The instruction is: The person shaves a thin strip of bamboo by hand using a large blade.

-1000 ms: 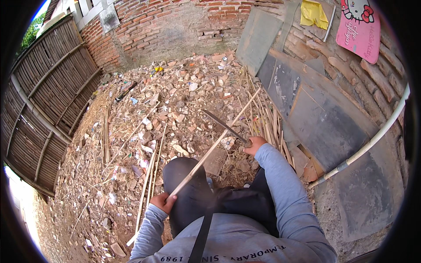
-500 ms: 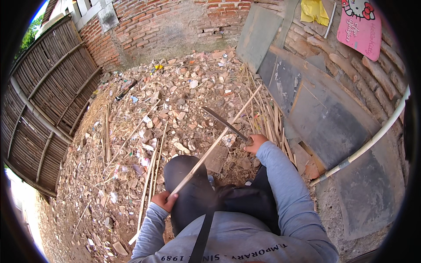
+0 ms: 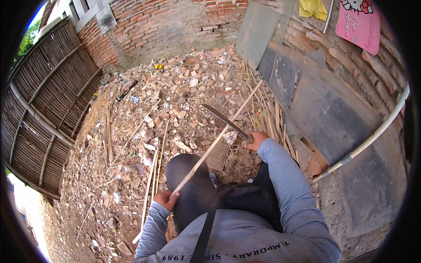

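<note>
a pink board (image 3: 356, 31) near a yellow sheet (image 3: 312, 9); slatted fence (image 3: 43, 94) at left, brick wall (image 3: 171, 33) beyond rubble (image 3: 182, 92).

A grey-blue shirt (image 3: 250, 230), black strap (image 3: 205, 236) and apparently black trousers (image 3: 247, 201) are worn.

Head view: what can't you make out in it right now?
All in the head view:
Machete handle: mostly hidden by the right hand.
Bamboo strip, gripped stretch: covered by the left hand.
Footwear: mostly hidden by the legs.
Pink board, top: cut off by the upper picture edge.
</note>
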The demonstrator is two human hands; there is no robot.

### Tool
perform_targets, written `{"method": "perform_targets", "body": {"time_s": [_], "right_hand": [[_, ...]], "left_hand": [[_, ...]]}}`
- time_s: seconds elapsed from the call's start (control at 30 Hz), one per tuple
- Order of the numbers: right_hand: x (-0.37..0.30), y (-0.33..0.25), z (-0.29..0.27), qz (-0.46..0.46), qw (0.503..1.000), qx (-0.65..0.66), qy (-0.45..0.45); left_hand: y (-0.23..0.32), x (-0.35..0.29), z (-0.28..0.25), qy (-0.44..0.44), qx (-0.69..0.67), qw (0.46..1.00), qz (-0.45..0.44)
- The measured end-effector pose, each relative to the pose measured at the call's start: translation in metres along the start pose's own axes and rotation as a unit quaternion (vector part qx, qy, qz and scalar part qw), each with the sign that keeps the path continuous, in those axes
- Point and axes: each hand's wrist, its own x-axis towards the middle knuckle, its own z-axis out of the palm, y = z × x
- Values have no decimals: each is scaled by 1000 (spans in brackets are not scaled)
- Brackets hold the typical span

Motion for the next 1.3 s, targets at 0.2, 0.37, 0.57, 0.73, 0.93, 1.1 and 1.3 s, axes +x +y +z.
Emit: {"method": "perform_targets", "body": {"time_s": [0.2,0.37,0.57,0.73,0.93,1.1,1.3], "right_hand": [[2,3,5,-8,1000,21,3],[-1,-5,-3,8,1000,5,-22],[1,1,2,-8,1000,19,0],[1,1,2,-2,1000,10,3],[0,0,3,-5,1000,9,12],[-1,-5,-2,14,1000,10,-4],[-2,-4,-2,6,1000,21,-3]], "left_hand": [[-10,1,4,1,4,1000,11],[-10,2,3,-4,-2,1000,8],[-8,0,5,1,-38,999,2],[-12,1,4,-2,-21,1000,3],[-19,1,7,6,-11,1000,21],[-2,1,2,-5,-35,999,7],[1,1,-1,-15,-1,1000,3]]}}
